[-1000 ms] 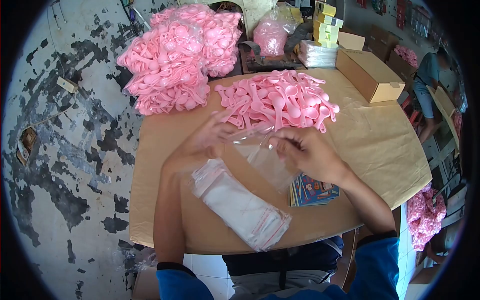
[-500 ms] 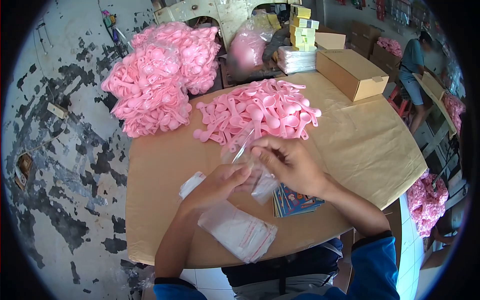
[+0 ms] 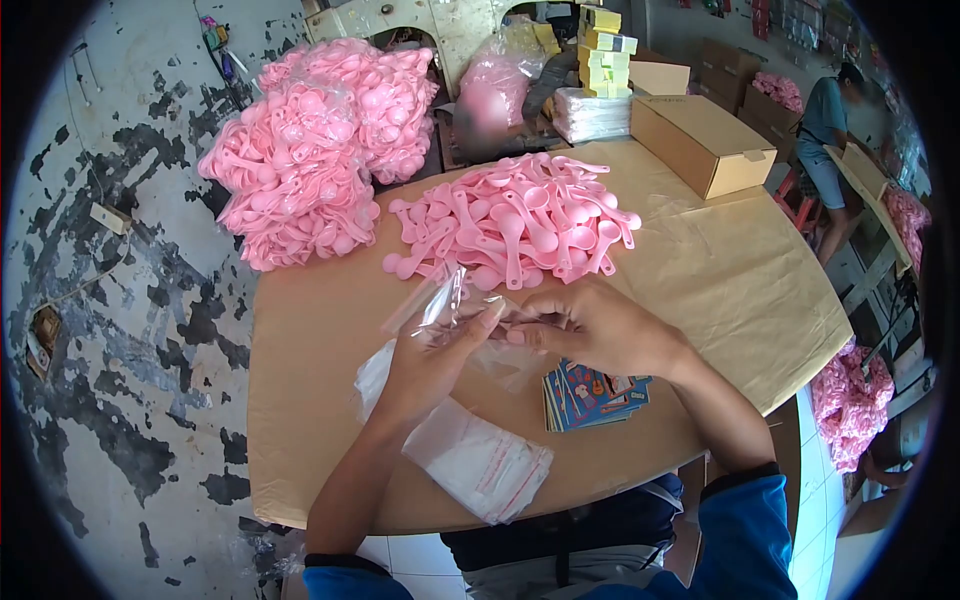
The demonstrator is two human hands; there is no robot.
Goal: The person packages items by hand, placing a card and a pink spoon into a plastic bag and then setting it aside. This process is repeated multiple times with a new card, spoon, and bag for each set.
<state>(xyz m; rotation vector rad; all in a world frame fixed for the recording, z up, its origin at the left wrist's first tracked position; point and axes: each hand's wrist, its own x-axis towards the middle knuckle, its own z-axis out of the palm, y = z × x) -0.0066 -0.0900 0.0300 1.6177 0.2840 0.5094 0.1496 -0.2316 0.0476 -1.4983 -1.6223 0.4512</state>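
Observation:
Between my two hands is a clear plastic bag [image 3: 440,305], thin and shiny, raised above the brown-covered table. My left hand [image 3: 445,350] pinches it with thumb and fingers. Curled fingers of my right hand [image 3: 590,325] grip its other side, the fingertips meeting those of the left. Beyond the hands lies a heap of pink plastic spoons [image 3: 515,220]. A stack of flat clear bags [image 3: 480,460] rests near the table's front edge, with more bags [image 3: 375,375] partly behind my left forearm. Blue printed cards [image 3: 595,398] lie in a pile below my right hand.
Large clear sacks of pink spoons [image 3: 310,150] stand at the back left. A cardboard box [image 3: 703,145] sits at the back right, near stacked yellow packs [image 3: 604,60] over white packs [image 3: 592,115]. Another person [image 3: 825,130] works at the far right.
The clear bag has swung left and lower, now lying over my left hand. My right hand has come down slightly, and my fingertips are closer together.

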